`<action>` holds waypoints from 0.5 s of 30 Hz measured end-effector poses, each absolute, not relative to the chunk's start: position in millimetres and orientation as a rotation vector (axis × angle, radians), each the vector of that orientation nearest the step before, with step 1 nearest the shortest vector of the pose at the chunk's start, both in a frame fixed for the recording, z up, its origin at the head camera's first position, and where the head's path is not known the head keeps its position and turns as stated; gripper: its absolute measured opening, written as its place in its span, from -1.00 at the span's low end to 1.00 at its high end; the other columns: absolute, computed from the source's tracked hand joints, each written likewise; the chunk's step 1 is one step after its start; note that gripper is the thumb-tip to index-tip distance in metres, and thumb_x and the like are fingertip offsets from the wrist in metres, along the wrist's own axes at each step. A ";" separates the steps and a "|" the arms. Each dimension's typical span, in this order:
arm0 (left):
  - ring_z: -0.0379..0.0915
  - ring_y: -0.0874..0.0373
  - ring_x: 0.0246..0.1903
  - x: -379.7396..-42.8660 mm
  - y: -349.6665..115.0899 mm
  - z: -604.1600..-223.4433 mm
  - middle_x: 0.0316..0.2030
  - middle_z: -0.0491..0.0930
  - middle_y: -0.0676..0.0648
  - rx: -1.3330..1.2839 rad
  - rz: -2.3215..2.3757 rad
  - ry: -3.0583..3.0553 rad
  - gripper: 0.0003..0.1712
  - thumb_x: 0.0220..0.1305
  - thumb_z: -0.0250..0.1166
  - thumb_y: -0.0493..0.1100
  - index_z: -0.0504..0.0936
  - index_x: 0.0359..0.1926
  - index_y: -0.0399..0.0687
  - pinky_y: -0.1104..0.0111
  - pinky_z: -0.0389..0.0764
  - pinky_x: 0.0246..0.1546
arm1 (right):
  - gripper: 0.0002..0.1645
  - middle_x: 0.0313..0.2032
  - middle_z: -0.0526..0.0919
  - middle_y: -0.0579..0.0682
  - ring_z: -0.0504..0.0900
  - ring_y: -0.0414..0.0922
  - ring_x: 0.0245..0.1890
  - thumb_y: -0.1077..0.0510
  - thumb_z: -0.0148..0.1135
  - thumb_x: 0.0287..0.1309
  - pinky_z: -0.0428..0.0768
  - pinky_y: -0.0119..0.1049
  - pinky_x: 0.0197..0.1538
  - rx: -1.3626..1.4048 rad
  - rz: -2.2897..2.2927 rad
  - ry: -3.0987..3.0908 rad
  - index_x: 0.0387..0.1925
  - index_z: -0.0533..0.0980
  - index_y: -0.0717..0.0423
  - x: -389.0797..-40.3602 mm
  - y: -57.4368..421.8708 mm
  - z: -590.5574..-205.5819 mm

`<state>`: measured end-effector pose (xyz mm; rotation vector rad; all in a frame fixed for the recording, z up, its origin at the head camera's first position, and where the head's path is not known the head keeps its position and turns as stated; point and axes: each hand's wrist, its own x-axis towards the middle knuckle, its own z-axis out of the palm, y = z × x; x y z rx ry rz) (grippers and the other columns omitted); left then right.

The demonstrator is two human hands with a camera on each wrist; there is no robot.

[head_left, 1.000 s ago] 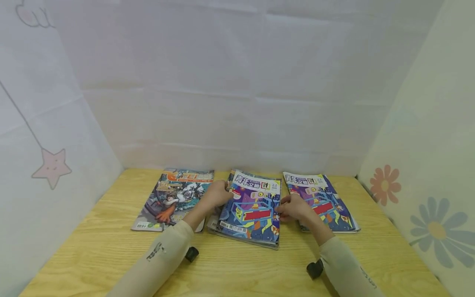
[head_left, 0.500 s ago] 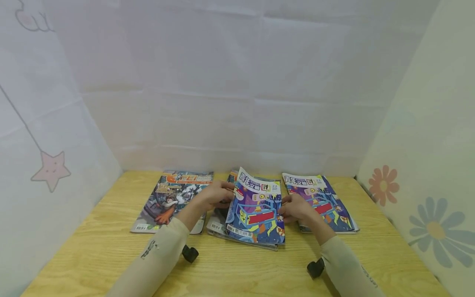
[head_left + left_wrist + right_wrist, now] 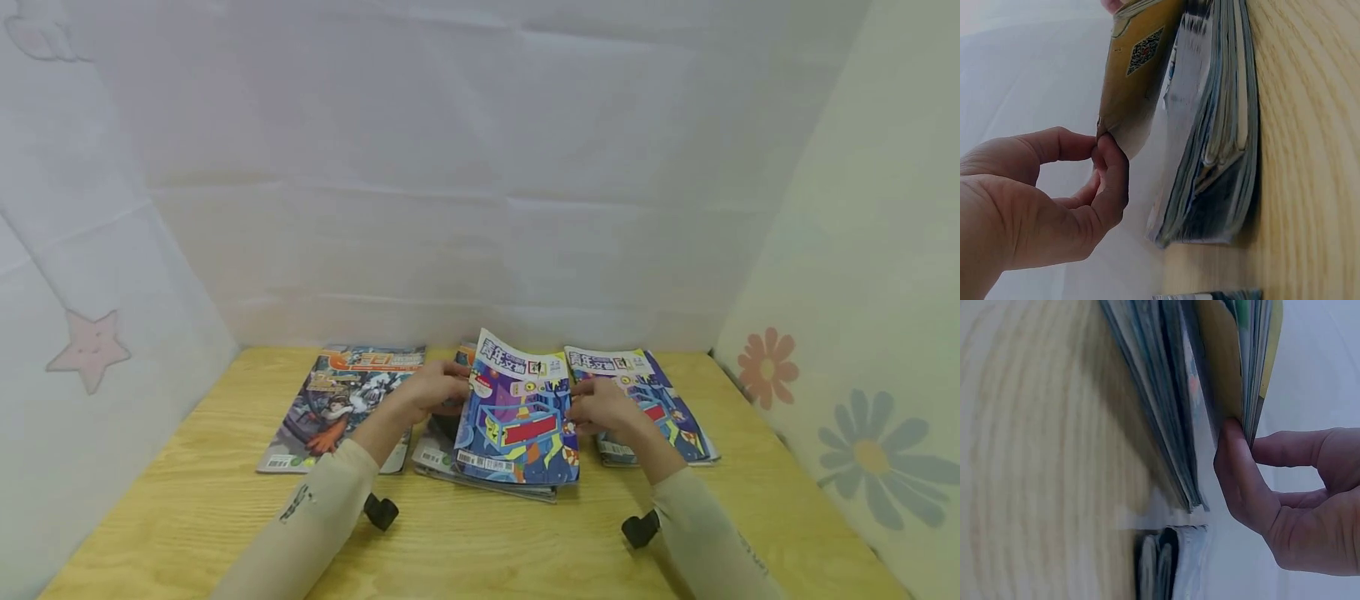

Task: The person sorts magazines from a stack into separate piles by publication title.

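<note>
Nearest the front edge of the pale yellow wood-grain surface (image 3: 480, 550), I see two cream sleeves (image 3: 296, 529) reaching in, a black block (image 3: 381, 512) by the left wrist. Farther in, above the middle of the surface, is the purple-and-blue glossy paper magazine (image 3: 517, 417). A second ago it lay flat on the thick, dark-covered paper stack (image 3: 435, 457); now it is raised, its upper left corner bent up, its lower right corner shifted past the stack's. My wrist views show a gap under both sides; whether its lower edge still touches, I can't tell. The left hand (image 3: 431, 387) pinches the left edge, thumb and fingers brought together on the pages; the right hand (image 3: 603, 408) pinches the right edge the same way. I judge that the top copy is parting from the stack, with its soft pages likely to sag between the grips. The grey-and-orange paper magazine (image 3: 348, 412) lies toward the left edge, the purple-topped magazine pile (image 3: 656, 404) toward the right. White fabric (image 3: 480, 208) rises behind the far edge.
</note>
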<state>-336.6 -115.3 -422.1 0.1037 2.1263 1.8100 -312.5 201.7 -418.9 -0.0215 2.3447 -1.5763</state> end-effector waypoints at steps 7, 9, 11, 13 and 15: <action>0.53 -0.06 -0.16 -344.2 -95.1 -422.2 0.02 0.53 -0.27 0.159 1.857 2.154 -0.38 0.29 0.30 -0.30 0.39 0.34 -0.35 0.03 0.66 -0.07 | -0.31 0.25 0.40 0.39 0.67 0.02 -0.23 0.38 0.21 0.35 0.73 -0.10 -0.18 -0.039 -1.609 2.367 0.43 0.23 0.42 -316.6 219.8 -406.6; 0.55 -0.04 -0.18 -347.7 -84.2 -423.7 0.02 0.54 -0.27 0.181 1.862 2.162 -0.38 0.27 0.29 -0.30 0.40 0.33 -0.35 0.00 0.66 -0.06 | -0.30 0.28 0.37 0.39 0.67 0.02 -0.20 0.37 0.22 0.35 0.72 -0.09 -0.15 -0.022 -1.627 2.371 0.44 0.22 0.41 -317.5 227.9 -403.1; 0.56 -0.03 -0.20 -351.2 -73.4 -424.8 0.00 0.56 -0.28 0.190 1.864 2.160 -0.37 0.25 0.27 -0.32 0.40 0.33 -0.36 -0.03 0.64 -0.04 | -0.31 0.24 0.41 0.39 0.67 0.01 -0.20 0.35 0.23 0.36 0.72 -0.08 -0.12 0.000 -1.627 2.386 0.43 0.24 0.41 -318.8 236.2 -400.4; 0.58 -0.02 -0.20 -355.1 -61.7 -424.8 -0.02 0.56 -0.27 0.198 1.864 2.147 -0.37 0.24 0.26 -0.34 0.39 0.34 -0.37 -0.07 0.62 -0.01 | -0.34 0.17 0.45 0.36 0.66 0.02 -0.20 0.33 0.23 0.36 0.71 -0.08 -0.09 0.041 -1.649 2.392 0.41 0.27 0.39 -320.2 244.6 -397.8; 0.58 -0.01 -0.22 -359.5 -48.9 -423.9 -0.05 0.58 -0.27 0.191 1.871 2.121 -0.35 0.23 0.24 -0.35 0.37 0.36 -0.37 -0.09 0.60 0.01 | -0.36 0.14 0.48 0.35 0.66 0.03 -0.17 0.31 0.22 0.38 0.71 -0.09 -0.09 0.060 -1.652 2.425 0.41 0.28 0.40 -322.1 253.6 -396.3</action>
